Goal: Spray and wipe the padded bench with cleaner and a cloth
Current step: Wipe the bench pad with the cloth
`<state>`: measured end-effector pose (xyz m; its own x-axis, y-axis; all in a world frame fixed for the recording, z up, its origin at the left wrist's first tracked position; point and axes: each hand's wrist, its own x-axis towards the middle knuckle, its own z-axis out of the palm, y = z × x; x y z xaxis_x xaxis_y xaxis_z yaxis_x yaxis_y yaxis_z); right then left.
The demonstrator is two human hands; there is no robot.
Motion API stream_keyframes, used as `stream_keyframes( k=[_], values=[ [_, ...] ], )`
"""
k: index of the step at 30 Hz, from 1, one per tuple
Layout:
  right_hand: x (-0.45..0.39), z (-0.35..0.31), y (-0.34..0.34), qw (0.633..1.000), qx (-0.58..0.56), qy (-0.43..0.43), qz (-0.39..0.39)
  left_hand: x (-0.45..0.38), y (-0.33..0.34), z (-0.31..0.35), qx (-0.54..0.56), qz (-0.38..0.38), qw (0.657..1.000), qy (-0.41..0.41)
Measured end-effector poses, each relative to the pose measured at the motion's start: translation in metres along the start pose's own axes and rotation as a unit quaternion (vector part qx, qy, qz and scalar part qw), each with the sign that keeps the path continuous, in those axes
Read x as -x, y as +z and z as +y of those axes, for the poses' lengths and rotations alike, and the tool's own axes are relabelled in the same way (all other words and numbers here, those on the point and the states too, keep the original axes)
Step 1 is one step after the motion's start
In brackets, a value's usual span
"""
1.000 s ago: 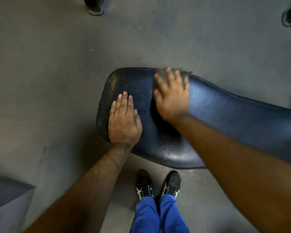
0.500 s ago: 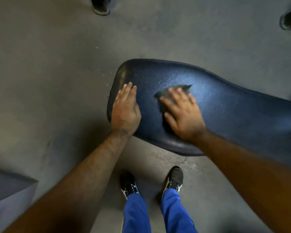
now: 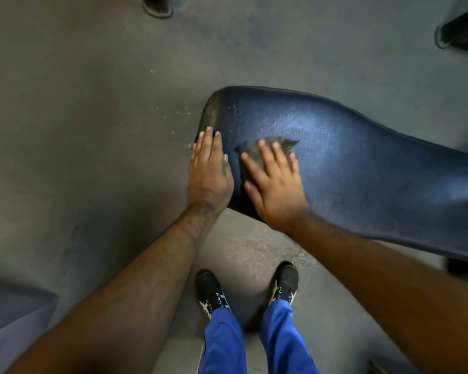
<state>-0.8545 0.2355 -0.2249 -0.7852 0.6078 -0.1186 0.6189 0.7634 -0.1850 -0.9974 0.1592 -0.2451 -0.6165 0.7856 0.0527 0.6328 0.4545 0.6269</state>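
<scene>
At the lower left of the frame I see a grey corner [image 3: 14,309] of something I can't identify. Moving right, my left hand [image 3: 208,168] lies flat and open on the rounded end of the bench [image 3: 376,168], fingers together, gripping nothing, just bracing. Just beside it, near frame centre, my right hand [image 3: 274,182] is spread open and pressing a dark cloth [image 3: 257,149] onto the padding; the cloth is pinned under the palm and fingers, not clenched. The bench runs from centre out to the right edge, shiny and damp-looking. A few droplets [image 3: 233,106] sit near its upper left end, unwiped. No cleaner bottle shows.

Risks, as I judge them: with only flat pressure, the cloth could slide out from under my fingers. The left hand covers a patch, so that end may get missed. Specks on the floor [image 3: 92,130] beside the bench look like overspray; my shoes [image 3: 211,292] stand close, so a slip is possible.
</scene>
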Motion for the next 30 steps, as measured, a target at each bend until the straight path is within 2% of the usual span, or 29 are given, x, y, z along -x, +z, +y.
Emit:
stream_keyframes(
  k=[1, 2, 3, 4, 5, 6, 7, 10, 11, 12, 14, 15, 18, 19, 20, 23, 24, 27, 28, 29, 30],
  values=[
    [0.005, 0.012, -0.003, 0.995, 0.007, -0.095, -0.026, -0.001, 0.001, 0.000, -0.007, 0.002, 1.000, -0.001],
    [-0.001, 0.030, -0.008, 0.988, 0.020, -0.146, -0.036, 0.000, 0.002, 0.001, -0.015, 0.004, 1.000, 0.000],
    [-0.014, 0.044, -0.012, 0.990, 0.028, -0.137, -0.025, 0.000, 0.004, 0.001, -0.020, 0.008, 1.000, -0.001],
    [-0.031, 0.050, -0.015, 0.998, 0.018, -0.056, -0.011, 0.001, 0.006, 0.002, -0.027, 0.014, 1.000, -0.004],
    [-0.046, 0.045, -0.015, 0.998, -0.009, 0.059, 0.002, 0.002, 0.007, 0.003, -0.036, 0.023, 0.999, -0.008],
    [-0.056, 0.031, -0.012, 0.990, -0.026, 0.139, 0.006, 0.002, 0.009, 0.004, -0.043, 0.031, 0.999, -0.013],
    [-0.060, 0.013, -0.010, 0.990, -0.032, 0.136, 0.006, 0.003, 0.010, 0.005, -0.047, 0.037, 0.998, -0.020],
    [-0.057, 0.011, -0.007, 0.993, -0.026, -0.113, -0.031, 0.003, 0.010, 0.006, -0.062, 0.041, 0.997, -0.029],
    [-0.067, 0.026, -0.011, 0.990, -0.023, -0.139, -0.024, 0.003, 0.011, 0.005, -0.067, 0.036, 0.997, -0.028],
    [-0.084, 0.037, -0.014, 0.995, -0.024, -0.101, -0.007, 0.003, 0.011, 0.005, -0.072, 0.034, 0.996, -0.026],
    [-0.116, 0.034, -0.017, 0.996, -0.051, 0.064, 0.016, 0.002, 0.012, 0.004, -0.078, 0.040, 0.996, -0.024],
    [-0.126, 0.022, -0.015, 0.996, -0.048, 0.080, 0.010, 0.001, 0.013, 0.004, -0.076, 0.043, 0.996, -0.023],
    [-0.130, 0.004, -0.013, 0.987, -0.011, -0.157, -0.039, 0.002, 0.011, 0.003, -0.076, 0.041, 0.996, -0.021],
    [-0.137, 0.013, -0.018, 0.979, -0.007, -0.198, -0.052, 0.002, 0.011, 0.003, -0.076, 0.036, 0.996, -0.025],
    [-0.149, 0.024, -0.023, 0.981, -0.008, -0.186, -0.048, 0.001, 0.011, 0.004, -0.075, 0.031, 0.996, -0.026],
    [-0.177, 0.023, -0.027, 0.998, -0.044, 0.001, -0.035, 0.000, 0.012, 0.004, -0.076, 0.039, 0.996, -0.029],
    [-0.173, 0.013, -0.025, 0.998, -0.043, -0.011, -0.040, 0.000, 0.012, 0.003, -0.074, 0.039, 0.996, -0.028],
    [-0.149, 0.012, -0.021, 0.976, -0.023, -0.209, -0.057, 0.000, 0.010, 0.003, -0.072, 0.044, 0.996, -0.034],
    [-0.151, 0.022, -0.024, 0.968, -0.019, -0.238, -0.071, 0.000, 0.011, 0.004, -0.069, 0.042, 0.996, -0.040],
    [-0.158, 0.028, -0.026, 0.972, -0.016, -0.229, -0.057, 0.000, 0.010, 0.005, -0.064, 0.038, 0.996, -0.042],
    [-0.164, 0.027, -0.026, 0.983, -0.014, -0.182, -0.039, 0.000, 0.008, 0.005, -0.058, 0.031, 0.997, -0.041]
  ],
)
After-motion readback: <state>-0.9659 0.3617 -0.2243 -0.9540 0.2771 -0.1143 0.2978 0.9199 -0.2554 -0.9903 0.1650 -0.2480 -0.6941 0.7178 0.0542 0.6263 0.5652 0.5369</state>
